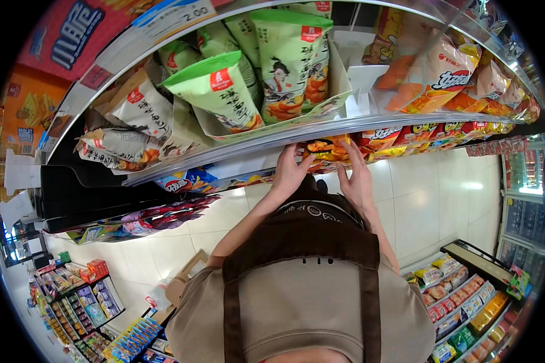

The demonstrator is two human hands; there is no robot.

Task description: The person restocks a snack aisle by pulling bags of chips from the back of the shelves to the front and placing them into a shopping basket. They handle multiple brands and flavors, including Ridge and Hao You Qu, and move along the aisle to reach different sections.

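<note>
A black-and-orange snack bag (325, 148) sits at the front of the shelf below the top one, between my two hands. My left hand (291, 169) holds its left side, the thumb along the front. On the right side, the fingers of my right hand (356, 174) reach over the bag, with the thumb lower down. The shelf lip above hides the bag's back. Just right of it stands a row of red and yellow snack bags (379, 138). To the left is a bare white stretch of shelf (254, 164), then a blue snack bag (188, 179).
Overhead, the clear shelf edge (272, 127) juts out in front of a carton of green-topped bread snack bags (286, 63). Orange bags (440, 77) fill its right part. Behind me are stocked racks (468, 299), a wooden stool (188, 274) and a tiled floor (413, 195).
</note>
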